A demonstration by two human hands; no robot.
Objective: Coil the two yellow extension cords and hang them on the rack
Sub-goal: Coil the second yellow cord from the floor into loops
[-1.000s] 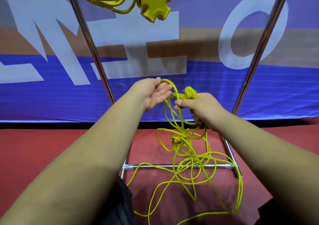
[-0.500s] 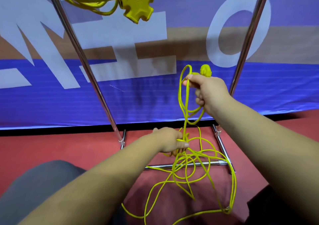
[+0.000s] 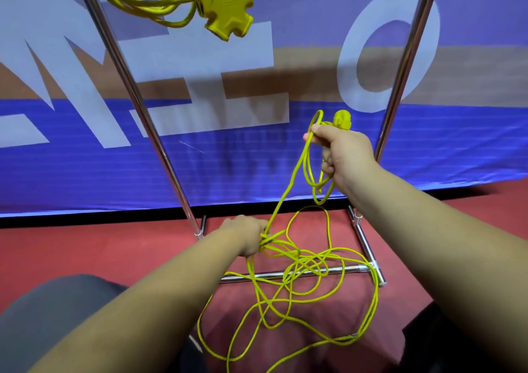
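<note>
Right hand [image 3: 344, 155]: fingers clenched on thin yellow cord loops [image 3: 310, 169], plug [image 3: 343, 119] at 12 o'clock.
Left hand [image 3: 248, 237]: fingers closed, grasping tangled cord [image 3: 297, 281] strands on red floor [image 3: 85, 252].

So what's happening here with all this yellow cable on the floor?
A person is coiling a thin yellow extension cord. The right hand holds up a few loops by the yellow plug end, while the left hand grips a strand low down. Most of it lies tangled on the red floor, across the chrome rack's bottom bar. Another coiled yellow cord with a multi-outlet block already hangs above.
</note>
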